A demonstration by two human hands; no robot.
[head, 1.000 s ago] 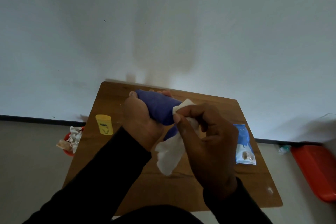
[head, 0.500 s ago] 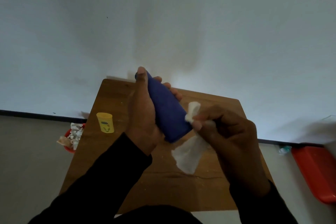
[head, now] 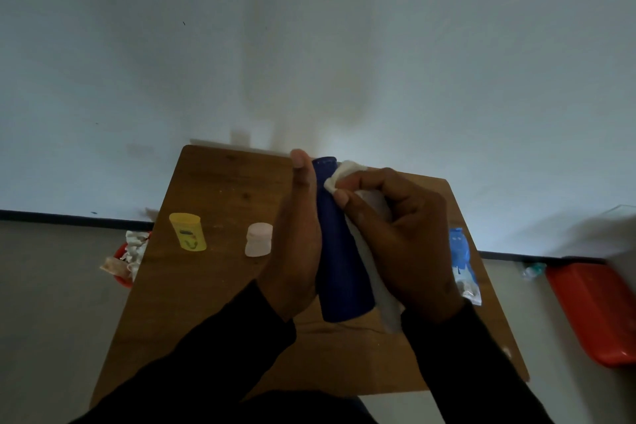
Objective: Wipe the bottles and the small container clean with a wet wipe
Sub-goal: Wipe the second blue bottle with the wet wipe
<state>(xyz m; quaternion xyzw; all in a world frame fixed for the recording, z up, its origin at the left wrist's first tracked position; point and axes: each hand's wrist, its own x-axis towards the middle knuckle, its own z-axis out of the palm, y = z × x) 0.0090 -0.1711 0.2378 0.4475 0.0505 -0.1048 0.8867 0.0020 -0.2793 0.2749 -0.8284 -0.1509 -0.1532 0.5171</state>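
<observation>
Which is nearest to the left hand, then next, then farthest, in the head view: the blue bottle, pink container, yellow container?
1. Blue bottle: held in the left hand.
2. Pink container: just left of it, on the table.
3. Yellow container: farther left.

Counter [head: 213, 286]: brown wood-grain, matt, speckled with crumbs. Blue bottle [head: 339, 251]: smooth matt plastic. Wet wipe [head: 346, 170]: soft white cloth-like sheet, crumpled. Yellow container [head: 187, 231] at 9 o'clock: translucent plastic. Pink bottle [head: 258, 239]: pale smooth plastic. Wipes pack [head: 461, 258] at 3 o'clock: glossy film.
</observation>
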